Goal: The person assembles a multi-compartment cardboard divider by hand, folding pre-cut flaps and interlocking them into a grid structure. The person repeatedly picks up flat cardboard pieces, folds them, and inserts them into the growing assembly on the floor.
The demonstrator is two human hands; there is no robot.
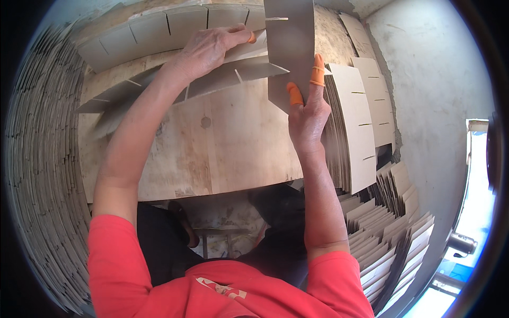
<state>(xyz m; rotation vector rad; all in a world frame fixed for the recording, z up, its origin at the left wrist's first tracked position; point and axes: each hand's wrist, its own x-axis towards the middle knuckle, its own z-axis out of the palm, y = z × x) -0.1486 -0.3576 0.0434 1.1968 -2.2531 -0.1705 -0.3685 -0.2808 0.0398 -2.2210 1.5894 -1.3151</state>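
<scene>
My right hand (309, 114), with orange finger cots on two fingertips, grips a slotted cardboard strip (291, 50) between them. That strip stands lengthwise away from me and crosses the right end of a longer slotted cardboard divider strip (217, 79). My left hand (212, 49) pinches a pale cardboard piece (254, 49) just left of the upright strip, with an orange cot on a fingertip. Whether the crossing pieces are slotted into each other is hard to make out. Behind the left hand a long slotted cardboard strip (148, 34) lies at the table's far side.
A wooden table (222, 138) lies under the work. Stacked slotted strips (360, 127) lean at its right, with more cardboard bundles (392, 233) below. A tall cardboard stack (42, 159) lines the left. A grey wall (435, 79) rises at the right.
</scene>
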